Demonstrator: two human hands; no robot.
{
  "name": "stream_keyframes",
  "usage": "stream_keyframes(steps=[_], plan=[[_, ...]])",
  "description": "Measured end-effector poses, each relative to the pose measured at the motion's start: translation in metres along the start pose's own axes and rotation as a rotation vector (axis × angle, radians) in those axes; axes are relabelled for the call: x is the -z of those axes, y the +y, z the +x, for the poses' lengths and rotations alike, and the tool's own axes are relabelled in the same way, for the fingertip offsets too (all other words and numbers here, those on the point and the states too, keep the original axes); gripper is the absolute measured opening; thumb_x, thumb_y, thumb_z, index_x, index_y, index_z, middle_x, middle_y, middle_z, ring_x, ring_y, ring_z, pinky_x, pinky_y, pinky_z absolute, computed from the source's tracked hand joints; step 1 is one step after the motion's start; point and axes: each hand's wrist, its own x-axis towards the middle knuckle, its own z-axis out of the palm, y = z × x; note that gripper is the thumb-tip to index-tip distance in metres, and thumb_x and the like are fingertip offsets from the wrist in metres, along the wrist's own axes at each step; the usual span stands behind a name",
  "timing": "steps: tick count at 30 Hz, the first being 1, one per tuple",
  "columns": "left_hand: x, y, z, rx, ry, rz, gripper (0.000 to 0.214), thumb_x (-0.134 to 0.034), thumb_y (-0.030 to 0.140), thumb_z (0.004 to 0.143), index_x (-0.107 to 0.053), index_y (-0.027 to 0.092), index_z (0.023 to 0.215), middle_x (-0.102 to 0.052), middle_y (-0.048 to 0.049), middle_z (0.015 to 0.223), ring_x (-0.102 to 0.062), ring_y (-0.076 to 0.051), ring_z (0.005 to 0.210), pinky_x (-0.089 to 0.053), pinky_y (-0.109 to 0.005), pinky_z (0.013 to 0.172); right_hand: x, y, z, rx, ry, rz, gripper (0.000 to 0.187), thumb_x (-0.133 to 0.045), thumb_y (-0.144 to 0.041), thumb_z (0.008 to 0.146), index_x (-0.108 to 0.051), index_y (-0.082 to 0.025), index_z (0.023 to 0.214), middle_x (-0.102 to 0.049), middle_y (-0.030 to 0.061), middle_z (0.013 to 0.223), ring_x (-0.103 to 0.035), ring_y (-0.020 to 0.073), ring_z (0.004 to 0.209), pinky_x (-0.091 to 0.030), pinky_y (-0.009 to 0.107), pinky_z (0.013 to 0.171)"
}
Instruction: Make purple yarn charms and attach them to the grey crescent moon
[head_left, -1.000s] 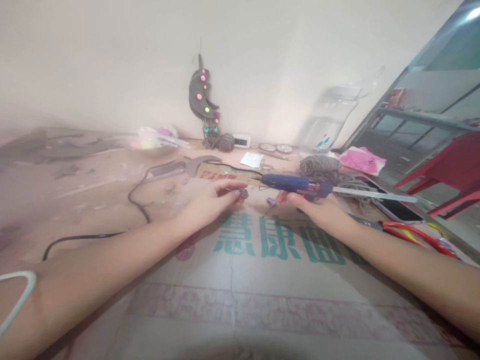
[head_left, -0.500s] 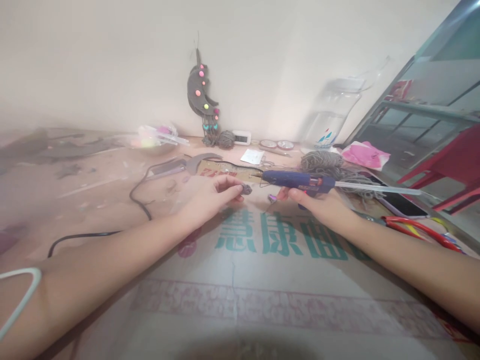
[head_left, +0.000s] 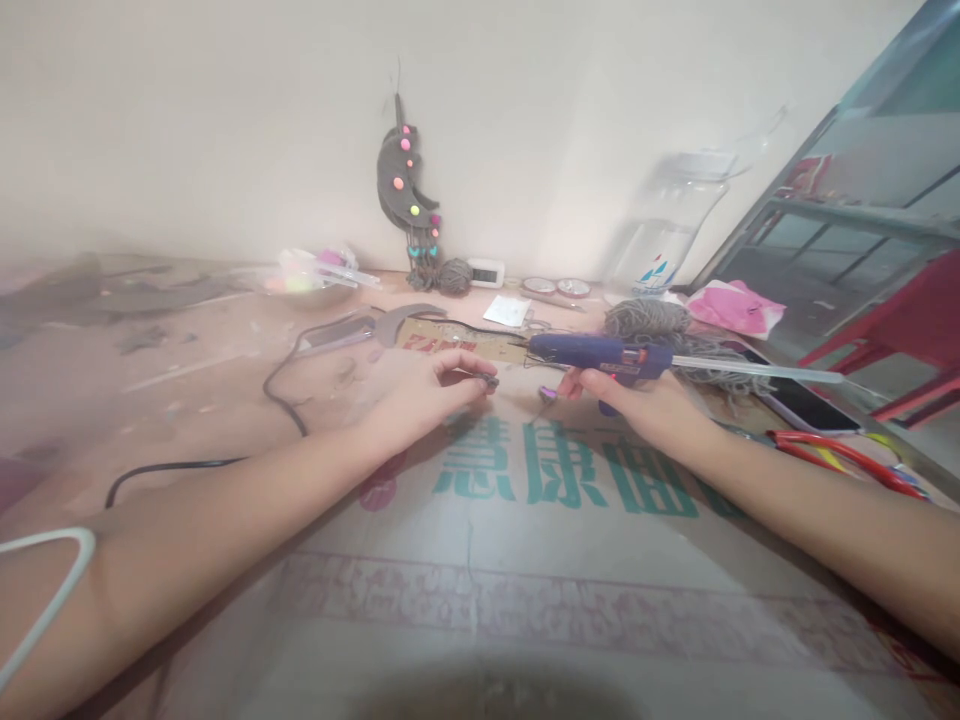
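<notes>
Between the thumb and fingertips of my left hand point(head_left: 424, 395) is a small dark grey piece point(head_left: 490, 381) that looks like wound yarn. My right hand point(head_left: 645, 405) is wrapped round the grip of a blue hot glue gun point(head_left: 577, 350). Its nozzle points left, a short way from the grey piece and apart from it. A long clear glue stick point(head_left: 757, 368) juts from the gun's back end. By my right fingertips is a small purple item point(head_left: 547, 393), too small to make out. Printed cardboard point(head_left: 480, 540) lies beneath both hands.
A grey crescent ornament with coloured pompoms point(head_left: 397, 185) is against the wall. Grey yarn point(head_left: 646, 318), a phone point(head_left: 814, 405) and red-handled scissors point(head_left: 847, 458) are at the right. A glass jug point(head_left: 660, 235) stands behind. A black cord point(head_left: 274, 385) runs across the left side.
The grey piece has turned in my left fingertips and now shows flatter. My right hand and the glue gun have hardly moved; the whole view has shifted slightly.
</notes>
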Motion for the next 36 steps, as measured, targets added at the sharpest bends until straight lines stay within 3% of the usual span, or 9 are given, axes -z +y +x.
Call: stream_keyframes(steps=[6,11,20,25,36], plan=[[0.002,-0.002,0.000,-0.086,0.020,0.074,0.027,-0.068,0.039,0.084,-0.069,0.017,0.100,-0.073,-0.0060,0.095,-0.066,-0.017,0.084,-0.049,-0.029,0.074,0.001,0.000,0.000,0.001,0.000,-0.001,0.034,-0.058,-0.050,0.087,-0.074,-0.021,0.078,-0.075,0.0056,0.086,-0.069,0.0219,0.082,-0.053,0.032,0.068],[0.001,-0.001,-0.001,-0.054,-0.008,0.042,0.024,-0.065,0.038,0.087,-0.066,0.016,0.097,-0.071,-0.0041,0.088,-0.064,-0.014,0.075,-0.047,-0.028,0.070,0.001,-0.001,0.000,0.001,-0.007,0.004,0.034,-0.058,-0.050,0.087,-0.074,-0.021,0.079,-0.075,0.0060,0.086,-0.069,0.0219,0.081,-0.054,0.032,0.069],[0.000,-0.003,0.001,-0.080,0.010,-0.030,0.017,-0.067,0.032,0.083,-0.061,0.019,0.090,-0.069,-0.0016,0.087,-0.064,-0.016,0.081,-0.046,-0.029,0.077,0.003,-0.007,-0.001,0.026,-0.073,0.052,0.025,-0.061,-0.044,0.086,-0.074,-0.023,0.084,-0.078,0.0046,0.093,-0.071,0.0227,0.089,-0.056,0.031,0.071],[0.003,-0.009,0.003,-0.088,0.049,-0.004,0.020,-0.066,0.036,0.083,-0.062,0.019,0.094,-0.067,-0.0009,0.089,-0.063,-0.016,0.080,-0.045,-0.029,0.078,0.004,-0.003,-0.002,0.039,-0.079,-0.009,0.033,-0.061,-0.049,0.086,-0.070,-0.021,0.072,-0.075,0.0055,0.079,-0.069,0.0223,0.077,-0.055,0.034,0.071],[0.002,-0.012,0.006,-0.066,-0.031,-0.127,0.017,-0.068,0.030,0.082,-0.060,0.018,0.091,-0.067,0.0002,0.085,-0.065,-0.013,0.079,-0.046,-0.027,0.077,0.002,-0.010,-0.004,-0.024,-0.084,-0.053,0.036,-0.061,-0.052,0.081,-0.060,-0.021,0.064,-0.066,0.0027,0.065,-0.062,0.0183,0.063,-0.050,0.029,0.058]])
